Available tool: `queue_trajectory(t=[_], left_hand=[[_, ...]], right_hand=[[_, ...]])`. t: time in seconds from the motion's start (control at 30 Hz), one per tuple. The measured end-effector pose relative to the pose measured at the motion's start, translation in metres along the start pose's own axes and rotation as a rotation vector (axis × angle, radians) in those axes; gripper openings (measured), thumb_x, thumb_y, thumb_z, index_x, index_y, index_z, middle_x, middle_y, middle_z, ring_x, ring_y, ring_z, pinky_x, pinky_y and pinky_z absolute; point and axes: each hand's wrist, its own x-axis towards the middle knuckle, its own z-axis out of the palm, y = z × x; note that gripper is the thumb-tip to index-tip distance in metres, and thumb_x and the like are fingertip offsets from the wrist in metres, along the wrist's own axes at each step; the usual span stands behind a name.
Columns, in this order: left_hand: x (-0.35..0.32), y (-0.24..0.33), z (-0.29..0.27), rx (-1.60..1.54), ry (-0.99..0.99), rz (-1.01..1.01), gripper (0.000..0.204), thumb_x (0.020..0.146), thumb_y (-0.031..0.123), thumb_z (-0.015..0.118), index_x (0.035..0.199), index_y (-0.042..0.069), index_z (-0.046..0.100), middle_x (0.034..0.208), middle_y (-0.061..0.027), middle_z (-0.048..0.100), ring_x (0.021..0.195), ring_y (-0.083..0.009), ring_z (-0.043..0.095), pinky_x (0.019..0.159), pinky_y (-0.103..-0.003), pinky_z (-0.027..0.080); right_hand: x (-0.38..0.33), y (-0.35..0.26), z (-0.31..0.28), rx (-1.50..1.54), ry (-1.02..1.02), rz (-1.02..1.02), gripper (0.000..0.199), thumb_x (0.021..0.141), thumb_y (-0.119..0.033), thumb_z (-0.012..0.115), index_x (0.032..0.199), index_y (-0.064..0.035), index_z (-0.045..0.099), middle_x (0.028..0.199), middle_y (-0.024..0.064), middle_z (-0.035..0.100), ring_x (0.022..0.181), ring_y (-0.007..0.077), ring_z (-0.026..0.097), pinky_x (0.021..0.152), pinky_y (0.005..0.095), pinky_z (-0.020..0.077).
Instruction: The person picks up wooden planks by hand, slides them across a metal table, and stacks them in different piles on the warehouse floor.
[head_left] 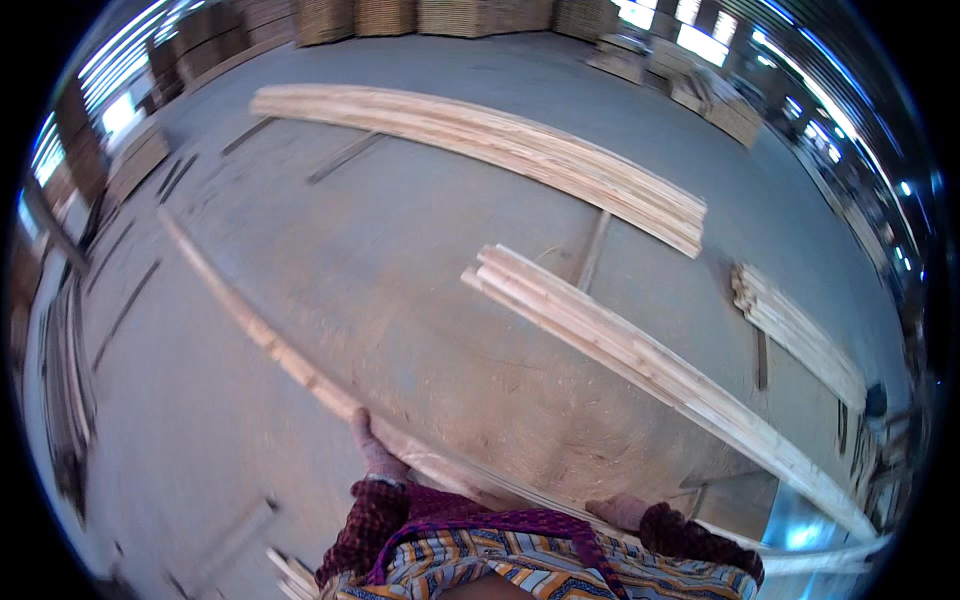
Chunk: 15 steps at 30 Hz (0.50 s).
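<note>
Both hands carrying one long pale wooden strip [300,365] low across the body, w/ far end out ahead-left over the floor.

Left hand [375,445] wrapped over the strip's upper edge, fingers clenched around it, taking most of the forward weight, prob. why it sits further along the length. Right hand [620,510] at the near end by the waist, lying on/against the strip; can't tell if fingers close round it (partly hidden by dark red knitted cuff [690,535]). Strip held at a slant, approx. parallel to the nearer stack of pale sawn planks [650,365] on grey concrete floor [400,250]. That stack rests on a dark cross-batten [592,250], so off the floor. Longer curved-looking stack of pale planks [480,135] beyond, well apart. Smaller bundle of short pale strips [795,330] at right. View motion-blurred.
</note>
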Motion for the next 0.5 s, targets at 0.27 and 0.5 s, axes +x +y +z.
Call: queue_trajectory(t=[0.27,0.5], left_hand=[[0.223,0.172,-0.014,0.049,0.057,0.018,0.097,0.083,0.067,0.069,0.152,0.005,0.039,0.144,-0.0159,0.052,0.130,-0.0351,0.051,0.110,-0.049,0.045],[0.317,0.251,0.010,0.031,0.136,0.040,0.085,0.088,0.063,0.067,0.149,0.007,0.044,0.139,-0.0134,0.055,0.126,-0.0321,0.055,0.107,-0.046,0.048]], right_hand=[[0.096,-0.238,-0.104,0.095,-0.091,0.049,0.070,0.098,-0.066,0.043,0.124,-0.0095,0.074,0.126,0.0234,0.070,0.121,0.0392,0.064,0.106,0.0440,0.0473],[0.152,-0.338,-0.180,0.135,-0.140,0.018,0.069,0.098,-0.066,0.043,0.121,-0.0094,0.075,0.125,0.0233,0.070,0.118,0.0402,0.065,0.106,0.0456,0.0468]])
